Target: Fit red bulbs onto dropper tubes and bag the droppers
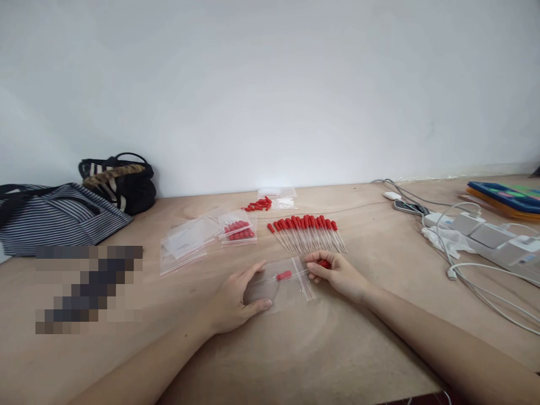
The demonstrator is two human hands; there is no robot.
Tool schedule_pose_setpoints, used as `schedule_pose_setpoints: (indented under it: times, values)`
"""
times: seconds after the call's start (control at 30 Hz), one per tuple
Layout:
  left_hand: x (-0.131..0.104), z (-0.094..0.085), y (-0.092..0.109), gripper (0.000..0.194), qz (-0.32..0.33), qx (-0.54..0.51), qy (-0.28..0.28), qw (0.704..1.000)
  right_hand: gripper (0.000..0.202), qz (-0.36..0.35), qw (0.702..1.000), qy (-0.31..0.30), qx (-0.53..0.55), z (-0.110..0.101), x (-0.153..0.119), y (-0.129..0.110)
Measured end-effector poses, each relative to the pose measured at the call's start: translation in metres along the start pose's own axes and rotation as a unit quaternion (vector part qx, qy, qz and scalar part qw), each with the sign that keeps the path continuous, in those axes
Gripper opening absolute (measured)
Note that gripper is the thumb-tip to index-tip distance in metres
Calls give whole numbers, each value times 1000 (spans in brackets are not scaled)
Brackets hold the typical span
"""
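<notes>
A clear zip bag [291, 292] lies flat on the table with one red-bulbed dropper [284, 275] inside it. My left hand [236, 298] rests at the bag's left end, its thumb and fingers spread apart along the plastic. At the zip end, my right hand [333, 273] pinches the red bulb of a second dropper [324, 264], whose thin clear tube points left at the bag's mouth. Just beyond both hands, several assembled droppers [306, 230] lie side by side in a row, red bulbs away from me.
Flat zip bags [189, 236] lie left of a bag of red bulbs [238, 229]. Farther back are loose red bulbs [259, 203] and clear tubes [284, 202]. A power strip [489, 244] with chargers and white cables [472, 292] occupies the right; a striped bag [63, 216] stands left.
</notes>
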State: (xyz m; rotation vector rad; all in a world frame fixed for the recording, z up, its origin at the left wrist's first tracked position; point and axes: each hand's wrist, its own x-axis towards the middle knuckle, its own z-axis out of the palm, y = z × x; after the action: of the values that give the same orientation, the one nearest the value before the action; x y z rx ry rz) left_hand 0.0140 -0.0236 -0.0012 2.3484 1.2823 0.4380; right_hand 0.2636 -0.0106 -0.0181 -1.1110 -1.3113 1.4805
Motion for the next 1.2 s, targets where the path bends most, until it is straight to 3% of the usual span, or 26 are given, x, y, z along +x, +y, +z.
schedule_pose_setpoints:
  times: [0.23, 0.47, 0.67, 0.83, 1.07, 1.2]
  values:
    - [-5, -10, -6, 69, 18, -30, -51, 998, 38, 9, 991, -100, 84, -4, -2, 0]
    - [-5, -13, -7, 69, 22, -40, -61, 997, 32, -44, 993, -72, -77, -6, 4, 4]
    - [-4, -12, -7, 69, 28, -37, -60, 997, 23, -86, 981, -117, -125, -6, 5, 2]
    - [-4, -12, -7, 71, 24, -35, -61, 997, 21, -95, 983, -84, -134, 5, 9, 6]
    - [-3, -13, -6, 69, 26, -33, -61, 997, 27, -136, 966, 10, -218, 20, 13, 10]
    - [-3, -13, -7, 68, 27, -33, -63, 997, 27, -100, 977, -34, -184, 4, 20, 3]
